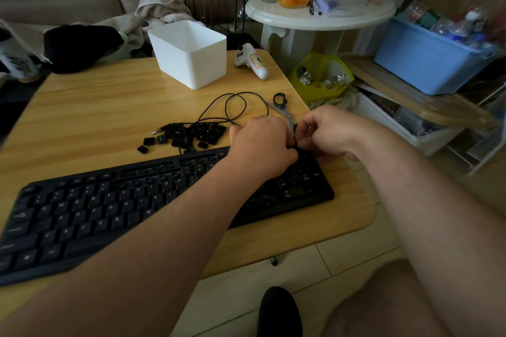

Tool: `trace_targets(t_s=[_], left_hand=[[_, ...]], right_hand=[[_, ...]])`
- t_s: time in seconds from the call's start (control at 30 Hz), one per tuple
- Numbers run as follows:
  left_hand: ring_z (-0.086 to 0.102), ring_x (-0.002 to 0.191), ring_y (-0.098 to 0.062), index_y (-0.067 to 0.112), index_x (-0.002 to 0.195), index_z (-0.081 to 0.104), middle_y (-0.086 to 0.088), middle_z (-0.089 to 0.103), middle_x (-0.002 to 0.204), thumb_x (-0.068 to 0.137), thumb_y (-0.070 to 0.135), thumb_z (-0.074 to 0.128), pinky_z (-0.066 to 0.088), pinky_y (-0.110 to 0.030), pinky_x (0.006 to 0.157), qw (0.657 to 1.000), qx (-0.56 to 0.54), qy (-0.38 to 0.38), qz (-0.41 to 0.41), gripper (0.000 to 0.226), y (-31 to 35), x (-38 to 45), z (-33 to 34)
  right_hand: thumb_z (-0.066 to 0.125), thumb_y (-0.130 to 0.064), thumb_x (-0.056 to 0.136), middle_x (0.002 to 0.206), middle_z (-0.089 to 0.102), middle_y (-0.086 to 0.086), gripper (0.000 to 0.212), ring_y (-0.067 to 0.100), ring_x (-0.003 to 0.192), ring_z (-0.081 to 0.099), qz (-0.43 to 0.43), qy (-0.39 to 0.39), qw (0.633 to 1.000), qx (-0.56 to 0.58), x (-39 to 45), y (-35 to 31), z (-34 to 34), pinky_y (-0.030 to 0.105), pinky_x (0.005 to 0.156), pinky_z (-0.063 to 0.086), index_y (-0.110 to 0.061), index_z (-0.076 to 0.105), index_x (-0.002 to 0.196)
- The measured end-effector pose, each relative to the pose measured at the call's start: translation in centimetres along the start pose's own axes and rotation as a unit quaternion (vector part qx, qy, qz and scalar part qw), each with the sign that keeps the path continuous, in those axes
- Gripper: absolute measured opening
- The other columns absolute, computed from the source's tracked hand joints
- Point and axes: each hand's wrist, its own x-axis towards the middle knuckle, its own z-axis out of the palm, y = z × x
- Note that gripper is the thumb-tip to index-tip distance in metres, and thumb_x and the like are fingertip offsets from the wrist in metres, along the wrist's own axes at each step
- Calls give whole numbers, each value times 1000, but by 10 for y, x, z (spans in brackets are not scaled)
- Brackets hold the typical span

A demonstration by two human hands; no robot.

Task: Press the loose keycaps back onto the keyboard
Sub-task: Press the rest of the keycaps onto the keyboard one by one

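Fingers of the right hand curl inward, with thumb and fingertips pinched together over something small and dark at the far right corner of the keyboard; whether that is a keycap cannot be told, since both hands cover it. Beside it, the left hand lies knuckles up, its fingers bent down onto the same spot and touching the right hand's fingertips; what it holds, if anything, is hidden.

The keyboard lies along the near edge of the table, its right end close to the table's right edge. Several sockets in its top rows show no caps. The loose keycaps sit in a heap just beyond the keyboard's far edge, near the table's middle, with a few strays to the heap's left. The black cable loops past the heap toward the far right of the table, and its plug lies at the heap's left. Scissors lie near the right edge, just beyond the hands. A white bin stands at the far edge, with a white controller at the far right corner.
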Motion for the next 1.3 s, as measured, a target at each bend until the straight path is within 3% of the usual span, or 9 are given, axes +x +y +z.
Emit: trace_targets(t_s=[0.2,0.4,0.6,0.9,1.07,1.2,1.23,1.3], left_hand=[[57,108,-19,36,108,74,9,66,106,90,43,68,36,-46,97,1000,2,7,-1,20,-1,1,1],[57,111,-23,34,107,74,6,67,107,90,45,67,38,-46,97,1000,22,18,5,21,-2,1,4],[54,113,-23,37,111,73,4,63,110,90,46,67,33,-44,89,999,11,35,17,23,-2,0,7],[58,102,-20,34,107,72,6,63,97,91,49,62,31,-42,85,994,64,82,32,25,1,-1,14],[58,102,-21,32,106,72,5,62,96,91,47,58,33,-44,88,990,92,95,39,26,5,-4,17],[57,102,-21,31,104,72,5,62,96,90,46,58,30,-43,85,991,93,93,32,25,7,-3,16],[57,101,-21,31,103,72,5,61,95,90,46,57,29,-43,84,990,100,94,33,25,8,-3,16],[57,99,-22,29,101,70,5,59,92,91,46,56,30,-44,84,988,116,100,36,24,9,-4,17]], right_hand=[[77,-7,90,86,70,8,17,26,80,66,6,15,999,-37,6,-3,0,51,79,62,-19,70,80],[73,-8,94,93,74,3,16,23,85,70,-27,19,999,-39,-4,3,-4,31,65,58,-24,76,88],[65,-5,96,90,73,8,15,22,77,66,-7,30,1000,-3,-4,4,1,33,61,59,-15,75,93],[59,2,92,89,72,10,29,27,83,66,-15,-3,999,-31,3,-4,-2,44,75,62,-20,73,80],[53,6,92,76,65,6,34,24,74,59,-20,9,999,-46,7,-3,0,32,60,50,-17,68,72],[60,0,95,90,74,10,25,30,85,68,-24,-4,999,-26,7,5,-2,47,77,61,-18,74,84],[63,-2,95,91,76,6,25,28,88,71,-32,-11,999,-27,5,7,-5,49,81,62,-21,76,86],[68,-3,94,84,77,-9,30,11,82,73,-66,-20,996,-47,-1,10,-10,40,76,63,-30,77,85]])
